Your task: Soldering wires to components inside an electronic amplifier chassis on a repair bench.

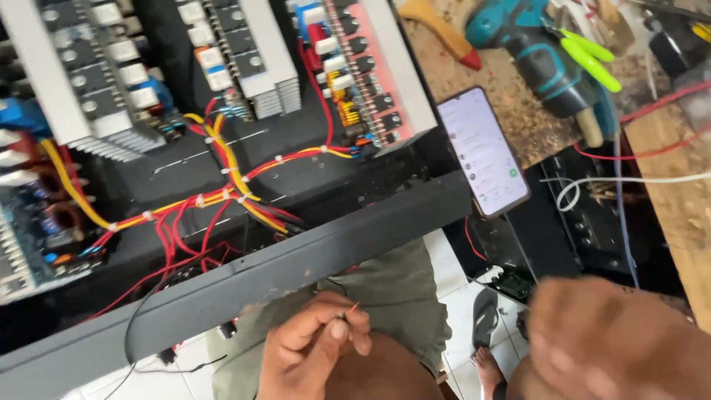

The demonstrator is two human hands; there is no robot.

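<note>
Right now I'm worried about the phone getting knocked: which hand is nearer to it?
Right. The right hand is blurred below the smartphone; the left hand, pinching a thin wire, sits farther down-left.

smartphone | lying face up on the wooden workbench, just right of the open amplifier chassis | slim rectangle, dark frame | screen lit, pale white with small green spot

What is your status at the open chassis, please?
Left hand pinching a thin wire end at the lap. Right hand blurred, grip unclear. Chassis front rail lies between hands and the red-yellow wiring.
</note>
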